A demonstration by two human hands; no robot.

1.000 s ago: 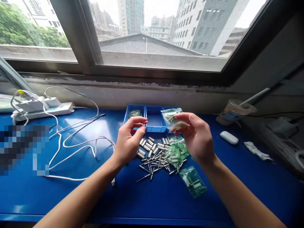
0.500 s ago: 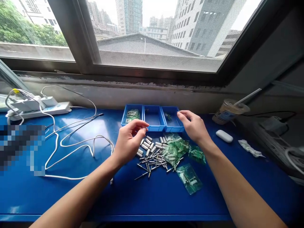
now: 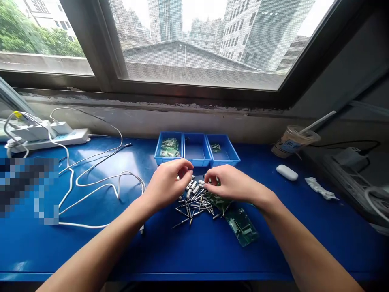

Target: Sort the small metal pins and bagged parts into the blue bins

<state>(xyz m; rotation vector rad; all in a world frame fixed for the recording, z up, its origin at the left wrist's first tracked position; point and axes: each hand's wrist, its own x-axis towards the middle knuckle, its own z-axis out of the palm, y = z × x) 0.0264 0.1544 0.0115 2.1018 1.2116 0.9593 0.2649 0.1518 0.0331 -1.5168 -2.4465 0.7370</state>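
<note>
My left hand [image 3: 170,181] hovers over the left side of a pile, thumb and index fingertips nearly together. Whatever they pinch, if anything, is too small to make out. Beneath its fingertips lie short silver metal cylinders [image 3: 189,194]. My right hand [image 3: 232,184] reaches in from the other side, fingers curved and thumb a little apart, beside the cylinders; nothing shows in its grasp. Thin metal pop rivets [image 3: 199,205] spread in front of both hands. Green plastic packets [image 3: 217,200] are partly hidden under my right hand. One flat green packet [image 3: 242,228] lies nearer me.
Behind the pile stand three blue bins: the left bin [image 3: 169,161] and right bin [image 3: 232,162] contain green packets, the middle bin [image 3: 197,164] a few tiny pieces. White cables [image 3: 118,194] and a power strip [image 3: 73,138] lie left; a cup [image 3: 288,142] and white case [image 3: 287,172] right.
My right hand has left the right bin and come down leftward to the pile. My left hand has shifted slightly down and right, over the cylinders. Green packets now show in the right bin.
</note>
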